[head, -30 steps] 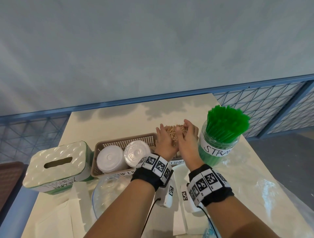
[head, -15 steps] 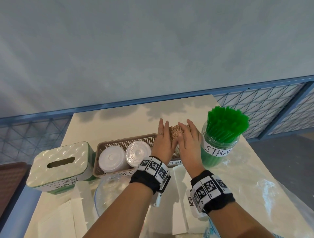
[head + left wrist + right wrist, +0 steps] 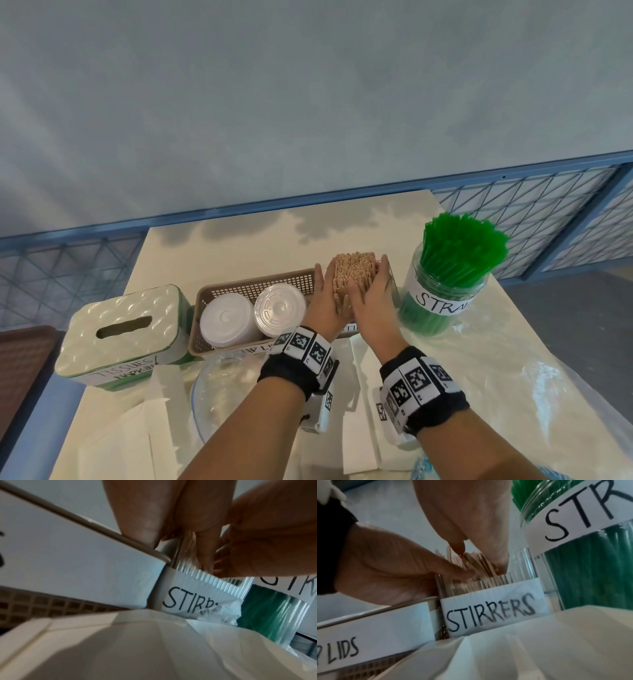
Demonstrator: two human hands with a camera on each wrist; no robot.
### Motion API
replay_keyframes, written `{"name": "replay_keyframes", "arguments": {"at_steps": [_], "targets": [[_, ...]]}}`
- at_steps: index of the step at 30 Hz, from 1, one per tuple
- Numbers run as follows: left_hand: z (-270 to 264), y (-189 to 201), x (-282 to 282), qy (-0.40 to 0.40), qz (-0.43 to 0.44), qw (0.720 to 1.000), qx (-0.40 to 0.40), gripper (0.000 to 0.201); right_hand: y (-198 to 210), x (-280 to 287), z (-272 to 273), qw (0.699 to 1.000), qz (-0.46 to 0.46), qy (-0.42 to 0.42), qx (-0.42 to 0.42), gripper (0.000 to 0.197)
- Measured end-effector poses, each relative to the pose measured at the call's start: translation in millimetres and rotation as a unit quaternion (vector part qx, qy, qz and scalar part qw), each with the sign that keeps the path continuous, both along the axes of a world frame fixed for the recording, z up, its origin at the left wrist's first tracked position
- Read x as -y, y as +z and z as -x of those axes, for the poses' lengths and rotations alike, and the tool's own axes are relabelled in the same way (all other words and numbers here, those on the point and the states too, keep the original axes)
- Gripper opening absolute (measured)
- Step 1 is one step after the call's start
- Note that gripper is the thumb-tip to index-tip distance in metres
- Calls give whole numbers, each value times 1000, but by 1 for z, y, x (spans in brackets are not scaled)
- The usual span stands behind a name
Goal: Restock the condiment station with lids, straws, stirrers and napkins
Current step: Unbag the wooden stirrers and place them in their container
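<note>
Two hands press flat against a bundle of wooden stirrers (image 3: 354, 275) standing upright in a clear ribbed container (image 3: 520, 566) whose white paper label reads "STIRRERS" (image 3: 491, 612) in black marker. The left hand (image 3: 325, 301) lies along the bundle's left side and the right hand (image 3: 373, 298) along its right side, fingers straight and together, with the sticks squeezed between the two palms rather than wrapped by curled fingers; in the right wrist view the left thumb reaches across the stick tops at the container's rim. The container sits near the middle of a pale table (image 3: 239, 250), just right of a brown mesh basket (image 3: 274, 284) carrying a paper strip on which "LIDS" (image 3: 339, 651) is readable, the start of the wording cut off. Inside the basket stand two stacks of cup lids, one white (image 3: 227, 320) and one clear (image 3: 279, 308). To the right of the stirrers stands a clear jar (image 3: 438, 305) packed with green straws (image 3: 462, 243), its label showing "STRA" before the jar's curve hides the rest. At the far left of the row sits a white dimpled tissue box (image 3: 123, 325) with a slot in its top and a handwritten label reading "TISSUES" over a partly hidden second word beginning "NAPKIN". Nearer the camera lie white folded napkins (image 3: 359, 442) and a clear bowl (image 3: 219, 394), and crinkled clear plastic (image 3: 513, 394) covers the table's right side. Both wrists wear black bands with square black-and-white marker tags (image 3: 416, 380).
</note>
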State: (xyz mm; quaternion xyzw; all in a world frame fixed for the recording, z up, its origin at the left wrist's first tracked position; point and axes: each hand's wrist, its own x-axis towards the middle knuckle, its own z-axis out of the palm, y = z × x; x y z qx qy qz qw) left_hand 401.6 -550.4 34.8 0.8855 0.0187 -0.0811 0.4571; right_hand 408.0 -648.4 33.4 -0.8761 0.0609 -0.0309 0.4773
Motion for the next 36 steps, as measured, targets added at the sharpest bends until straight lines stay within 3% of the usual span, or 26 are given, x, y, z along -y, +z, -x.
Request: {"name": "replay_keyframes", "arguments": {"at_steps": [5, 11, 14, 17, 22, 30, 36], "targets": [[-7, -2, 10, 21, -42, 999, -15, 74, -2, -1, -8, 997, -36, 3, -65, 71], [-17, 10, 21, 43, -95, 994, 10, 65, 2, -4, -16, 996, -69, -34, -53, 66], [-23, 20, 21, 19, -76, 996, 43, 64, 3, -2, -25, 995, -86, -39, -25, 63], [-20, 14, 16, 27, -17, 999, 28, 67, 6, -1, -26, 998, -63, -26, 6, 54], [-15, 0, 11, 60, 37, 995, 70, 60, 4, 0, -15, 998, -16, -41, -44, 51], [-20, 5, 12, 46, 14, 995, 88, 67, 12, 9, -9, 988, 9, -35, 152, 33], [-15, 14, 20, -53, -221, 955, 190, 60, 12, 20, -6, 960, 46, -66, 267, 32]]}}
